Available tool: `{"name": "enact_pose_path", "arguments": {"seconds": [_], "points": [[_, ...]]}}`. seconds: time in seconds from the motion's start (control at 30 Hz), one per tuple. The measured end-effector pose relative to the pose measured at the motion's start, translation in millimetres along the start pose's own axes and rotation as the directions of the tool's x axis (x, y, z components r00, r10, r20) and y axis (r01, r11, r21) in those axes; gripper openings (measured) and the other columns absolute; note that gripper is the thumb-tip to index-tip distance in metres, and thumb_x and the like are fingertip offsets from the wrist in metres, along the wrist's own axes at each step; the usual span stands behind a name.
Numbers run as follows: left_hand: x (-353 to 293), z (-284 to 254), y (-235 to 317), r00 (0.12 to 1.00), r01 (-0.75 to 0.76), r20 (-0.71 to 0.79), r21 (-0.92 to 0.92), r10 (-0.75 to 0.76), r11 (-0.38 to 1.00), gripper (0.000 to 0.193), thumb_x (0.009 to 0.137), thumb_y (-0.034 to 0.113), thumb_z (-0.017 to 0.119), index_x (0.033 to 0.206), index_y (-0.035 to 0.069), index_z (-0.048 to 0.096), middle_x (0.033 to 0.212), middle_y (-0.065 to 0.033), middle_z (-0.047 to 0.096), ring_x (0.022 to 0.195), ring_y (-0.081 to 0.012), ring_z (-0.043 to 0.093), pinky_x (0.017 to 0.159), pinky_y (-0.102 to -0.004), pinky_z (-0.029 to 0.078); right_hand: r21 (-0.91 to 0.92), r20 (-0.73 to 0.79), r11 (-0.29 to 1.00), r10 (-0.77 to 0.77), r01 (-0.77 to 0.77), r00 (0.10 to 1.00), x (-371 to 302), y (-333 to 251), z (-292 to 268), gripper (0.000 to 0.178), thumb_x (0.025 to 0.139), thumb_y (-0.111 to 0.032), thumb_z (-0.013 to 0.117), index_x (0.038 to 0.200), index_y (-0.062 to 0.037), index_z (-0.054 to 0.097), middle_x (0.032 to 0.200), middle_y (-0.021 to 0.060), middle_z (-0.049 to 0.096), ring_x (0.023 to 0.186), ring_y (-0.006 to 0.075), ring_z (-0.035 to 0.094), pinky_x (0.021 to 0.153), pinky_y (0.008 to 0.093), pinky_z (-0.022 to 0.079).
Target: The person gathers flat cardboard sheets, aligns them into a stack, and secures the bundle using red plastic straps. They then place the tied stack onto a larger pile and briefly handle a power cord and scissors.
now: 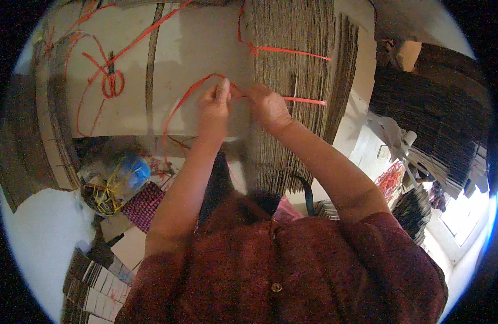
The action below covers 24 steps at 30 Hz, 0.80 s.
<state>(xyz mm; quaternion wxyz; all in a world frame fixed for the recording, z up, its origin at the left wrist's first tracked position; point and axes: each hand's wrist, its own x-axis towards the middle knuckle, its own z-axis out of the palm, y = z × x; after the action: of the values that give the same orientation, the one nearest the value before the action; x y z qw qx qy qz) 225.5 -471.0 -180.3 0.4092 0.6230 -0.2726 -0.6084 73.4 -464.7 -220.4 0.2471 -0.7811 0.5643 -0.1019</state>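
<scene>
I see the left hand (pixel 215 105) and right hand (pixel 268 106) both pinching the red string (pixel 176 108) tight, mid-frame, over the cardboard stack (pixel 292 54).

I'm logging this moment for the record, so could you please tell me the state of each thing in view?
Left hand: pinching the red strap.
Right hand: pinching the red strap.
Red strap: pulled across the cardboard stack.
Cardboard stack: flat sheets, bundled.
Scissors: lying on the cardboard sheet.
Cardboard sheet: lying flat.
</scene>
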Motion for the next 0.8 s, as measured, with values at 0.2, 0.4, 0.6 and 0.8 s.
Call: {"name": "enact_pose_path", "arguments": {"seconds": [0.2, 0.4, 0.6, 0.8], "points": [[16, -7, -1, 0.999, -0.043, 0.006, -0.052, 0.044, 0.998, 0.023, 0.085, 0.025, 0.056, 0.09, 0.004, 0.062, 0.073, -0.0037, 0.058, 0.063, -0.0119, 0.048, 0.06, -0.0242, 0.038, -0.058, 0.011, 0.997, 0.055, -0.054, 0.998, 7, -2, 3, 0.012, 0.071, -0.009, 0.055, 0.083, -0.0066, 0.058, 0.08, 0.0162, 0.057, 0.066, 0.0355, 0.06, 0.054, 0.0459, 0.048], [2, -11, -47, 0.964, -0.262, 0.111, 0.258, 0.241, 0.93, 0.025, 0.083, 0.013, 0.058, 0.103, -0.001, 0.061, 0.084, -0.0056, 0.063, 0.075, -0.0132, 0.056, 0.07, -0.0262, 0.044, 0.003, -0.124, 0.999, 0.048, -0.048, 0.991, 8, -7, 2, 0.01, 0.071, -0.012, 0.057, 0.081, -0.0089, 0.059, 0.08, 0.0152, 0.058, 0.063, 0.0351, 0.059, 0.052, 0.0449, 0.048], [4, 10, -26, 0.988, -0.147, 0.085, 0.204, 0.132, 0.968, 0.017, 0.083, 0.011, 0.058, 0.092, -0.003, 0.062, 0.082, -0.0049, 0.064, 0.072, -0.0105, 0.056, 0.068, -0.0248, 0.045, 0.108, -0.174, 0.994, 0.033, -0.015, 0.984, 7, -9, -5, 0.013, 0.071, -0.012, 0.059, 0.083, -0.008, 0.058, 0.079, 0.0151, 0.058, 0.069, 0.0351, 0.059, 0.058, 0.0431, 0.049], [10, 14, -42, 0.985, -0.061, 0.157, -0.038, 0.066, 0.997, 0.012, 0.081, 0.008, 0.059, 0.086, -0.002, 0.062, 0.078, -0.0047, 0.063, 0.07, -0.0093, 0.056, 0.065, -0.0243, 0.045, 0.354, -0.238, 0.934, 0.13, -0.039, 0.962, -7, -7, -2, 0.018, 0.069, -0.002, 0.058, 0.087, -0.0039, 0.055, 0.082, 0.014, 0.06, 0.073, 0.0323, 0.06, 0.063, 0.0359, 0.049]]}}
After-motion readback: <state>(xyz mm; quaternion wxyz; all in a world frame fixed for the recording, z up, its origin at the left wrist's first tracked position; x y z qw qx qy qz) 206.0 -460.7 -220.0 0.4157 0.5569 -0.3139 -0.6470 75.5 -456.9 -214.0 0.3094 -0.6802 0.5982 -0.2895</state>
